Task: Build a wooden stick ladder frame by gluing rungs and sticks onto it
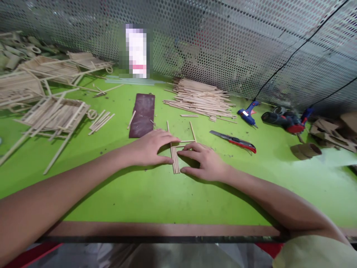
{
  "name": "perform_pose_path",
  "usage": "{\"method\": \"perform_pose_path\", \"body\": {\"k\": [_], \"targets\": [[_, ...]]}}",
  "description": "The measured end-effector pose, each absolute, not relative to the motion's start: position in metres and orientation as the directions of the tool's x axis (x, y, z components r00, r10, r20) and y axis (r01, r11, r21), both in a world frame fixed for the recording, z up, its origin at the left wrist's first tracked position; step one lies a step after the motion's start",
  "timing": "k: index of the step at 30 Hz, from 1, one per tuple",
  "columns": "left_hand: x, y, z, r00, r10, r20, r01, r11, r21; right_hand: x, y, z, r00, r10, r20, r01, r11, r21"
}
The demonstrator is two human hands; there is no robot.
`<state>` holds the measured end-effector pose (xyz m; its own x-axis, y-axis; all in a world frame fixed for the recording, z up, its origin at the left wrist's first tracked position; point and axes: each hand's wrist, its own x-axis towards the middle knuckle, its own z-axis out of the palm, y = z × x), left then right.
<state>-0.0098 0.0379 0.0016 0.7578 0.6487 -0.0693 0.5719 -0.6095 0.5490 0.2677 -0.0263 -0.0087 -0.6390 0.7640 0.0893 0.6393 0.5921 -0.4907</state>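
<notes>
A short row of thin wooden sticks (176,165) lies side by side on the green table between my hands. Beyond it is a small stick frame, with a crossbar and two longer sticks pointing away from me. My left hand (149,149) rests to the left, fingers stretched; its thumb tip touches the row's left edge and its fingertips reach the crossbar. On the other side my right hand (208,162) has thumb and fingers apart, their tips against the row's right edge. The fingers partly cover the frame.
A utility knife (237,142) lies right of my hands, with a blue glue gun (247,113) beyond. Behind are a stick pile (202,97) and a dark brown sheet (142,111). Built wooden carts (57,114) crowd the left. A tape roll (306,150) sits right; perforated metal stands behind.
</notes>
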Motion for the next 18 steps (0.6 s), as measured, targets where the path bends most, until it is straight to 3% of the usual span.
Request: {"method": "perform_pose_path", "body": {"k": [5, 13, 18], "targets": [[-0.0103, 0.0374, 0.0023, 0.765, 0.635, -0.110, 0.589, -0.619, 0.519, 0.2703, -0.0249, -0.0089, -0.664, 0.742, 0.089, 0.627, 0.618, -0.474], [-0.0134, 0.0422, -0.0053, 0.798, 0.603, -0.012, 0.519, -0.677, 0.521, 0.2722, -0.0238, -0.0086, -0.676, 0.732, 0.080, 0.624, 0.628, -0.465], [-0.0140, 0.0416, -0.0041, 0.800, 0.599, -0.027, 0.521, -0.672, 0.526, 0.2725, -0.0236, -0.0083, -0.684, 0.724, 0.095, 0.611, 0.638, -0.468]]}}
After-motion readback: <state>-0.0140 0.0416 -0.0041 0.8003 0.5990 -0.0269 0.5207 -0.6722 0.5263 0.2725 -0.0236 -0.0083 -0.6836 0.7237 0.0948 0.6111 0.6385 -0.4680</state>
